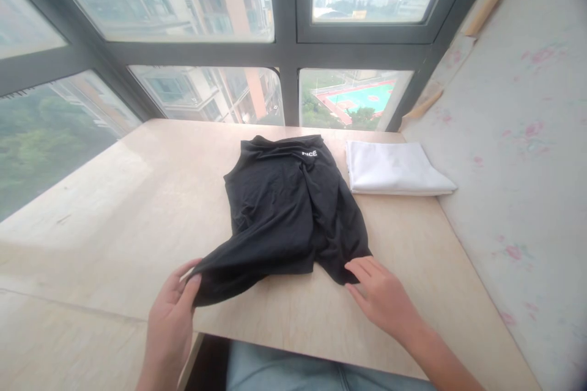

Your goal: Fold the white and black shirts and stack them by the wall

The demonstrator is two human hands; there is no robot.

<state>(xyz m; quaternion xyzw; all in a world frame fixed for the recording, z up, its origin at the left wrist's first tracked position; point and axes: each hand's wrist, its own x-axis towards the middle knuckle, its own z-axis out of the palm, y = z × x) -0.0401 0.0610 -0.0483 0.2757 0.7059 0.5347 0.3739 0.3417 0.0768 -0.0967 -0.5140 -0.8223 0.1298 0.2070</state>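
Observation:
A black sleeveless shirt (275,201) with small white lettering near its top right lies spread on the pale wooden surface (137,214). Its near left corner is pinched between the thumb and fingers of my left hand (172,305), which stretches the cloth toward the lower left. At the near right corner, my right hand (378,293) has its fingers on the black cloth, with the thumb beneath the edge. Folds run through the right half of the shirt, and the lower left part is twisted.
A folded white cloth (394,168) rests at the back right, beside a wall (518,153) with a floral pattern. Grey-framed windows (287,49) border the far and left sides. The surface's front edge lies close to my legs (284,369).

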